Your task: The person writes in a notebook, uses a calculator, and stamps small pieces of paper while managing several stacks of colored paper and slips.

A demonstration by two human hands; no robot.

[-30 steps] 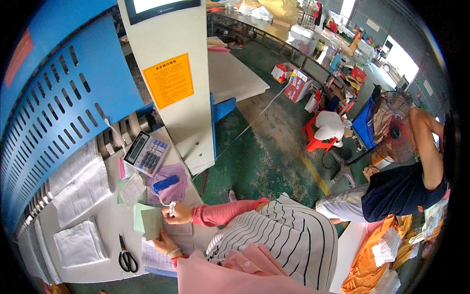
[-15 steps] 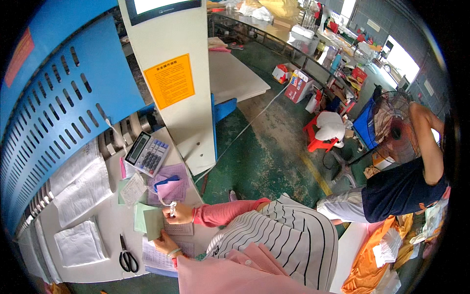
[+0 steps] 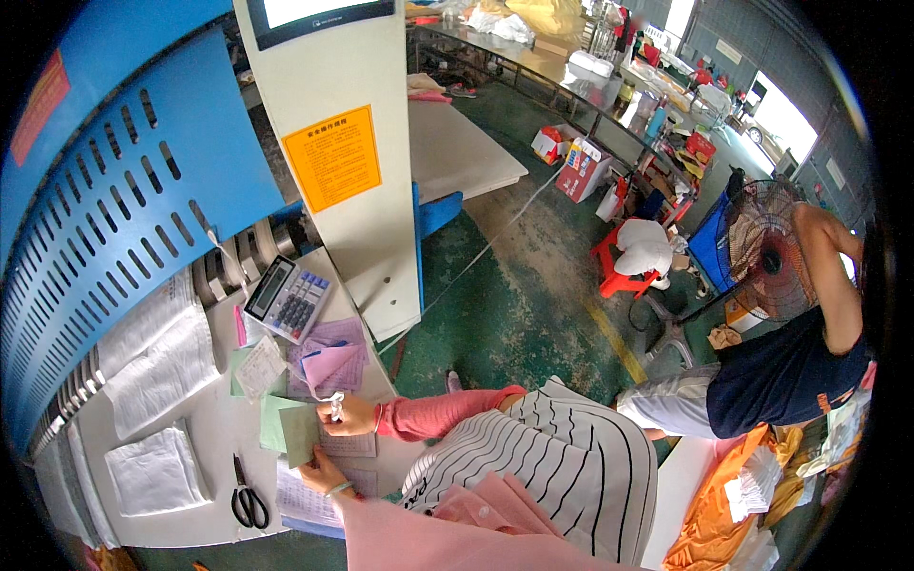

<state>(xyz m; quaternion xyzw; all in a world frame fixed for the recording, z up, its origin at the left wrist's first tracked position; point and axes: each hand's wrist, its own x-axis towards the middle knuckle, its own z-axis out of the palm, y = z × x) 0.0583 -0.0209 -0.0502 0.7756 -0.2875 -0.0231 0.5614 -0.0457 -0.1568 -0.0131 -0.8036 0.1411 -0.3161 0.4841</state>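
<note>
My left hand [image 3: 324, 473], with a bracelet at the wrist, has its fingers on the lower edge of a green paper slip [image 3: 300, 433]. It pinches the slip's edge over the table. Just above, my right hand [image 3: 352, 416] is closed at the slip's upper corner. In its fingers is a small white knotted thing [image 3: 335, 406] with a pale cord running up from it; what else it grips is hidden. Beyond my right hand, a pink paper [image 3: 331, 364] lies on lilac printed sheets with something blue beside it. More printed sheets [image 3: 303, 495] lie under my left forearm.
A calculator [image 3: 288, 299], black scissors [image 3: 249, 504] and folded white cloth [image 3: 158, 471] lie on the pale table [image 3: 219, 404]. A slotted blue machine cover [image 3: 133, 200] and pale column [image 3: 343, 233] border it. At right stand a fan [image 3: 769, 252] and a person [image 3: 785, 366].
The pink paper's upper part has shifted over the blue thing, which shows less now. Both hands and the green slip stay almost in place.
</note>
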